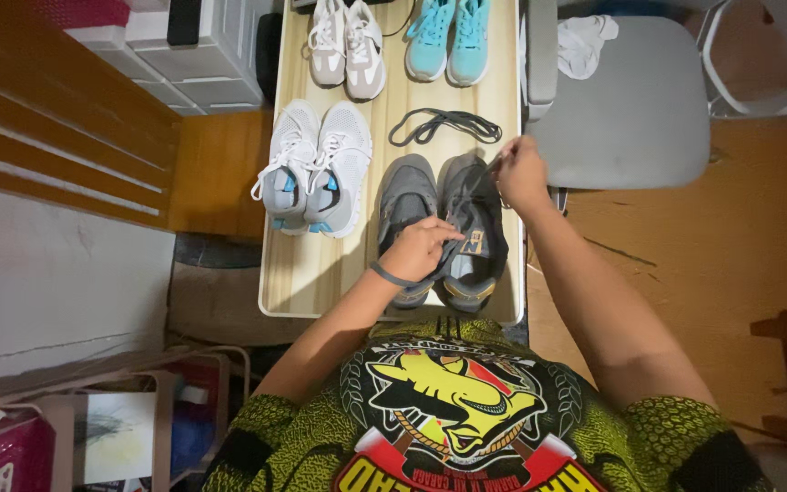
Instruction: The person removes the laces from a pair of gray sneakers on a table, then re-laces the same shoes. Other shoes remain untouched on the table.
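Lacing occupies both hands at the dark grey sneaker (472, 232), the right shoe of a grey pair lying just below the middle of the frame, near the lower edge of a pale wooden table (321, 273). The left hand (419, 249) is closed on the shoe's tongue area, pinning it down, while the right hand (519, 173) is pinched shut on the end of a dark lace (483, 182) drawn up and toward the right of the frame from the eyelets. How many eyelets are threaded I cannot tell; the lace is not tied. Touching it on the left, the lighter grey sneaker (406, 196) shows no lace, and a loose dark shoelace (444, 125) lies coiled just above the pair, so by my judgement that shoe is left to do. Outward, a white pair with blue accents (316, 164) sits laced at centre left; a white-and-beige pair (348, 46) and a turquoise pair (453, 38) stand at the top. A grey chair seat (635, 109) fills the upper right.
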